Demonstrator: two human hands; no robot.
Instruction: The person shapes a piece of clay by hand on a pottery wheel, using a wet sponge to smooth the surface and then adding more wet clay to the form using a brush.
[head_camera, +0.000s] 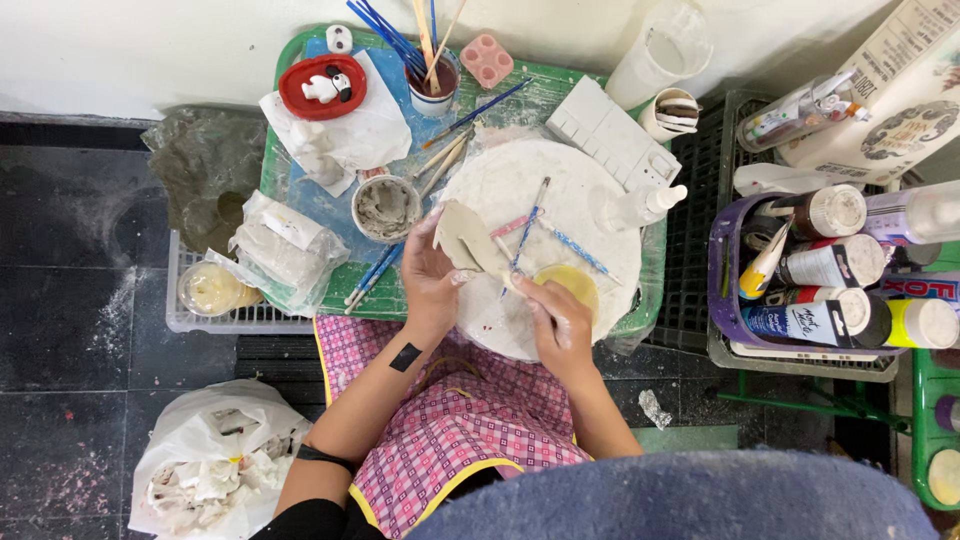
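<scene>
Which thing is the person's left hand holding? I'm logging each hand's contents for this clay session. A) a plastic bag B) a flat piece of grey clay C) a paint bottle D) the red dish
B: the left hand grips a flat piece of grey clay above the round white board, while the right hand works at its edge with a thin tool.

A low green table (300, 45) carries a round white work board (590, 215), a small cup of grey slip (386, 208), a cup of brushes (434, 80), a red dish (322, 86) on white paper, a pink mould (487, 60), a white palette tray (610, 135) and loose brushes (372, 275). On the dark floor (70, 320) lies a white bag (215, 470).
</scene>
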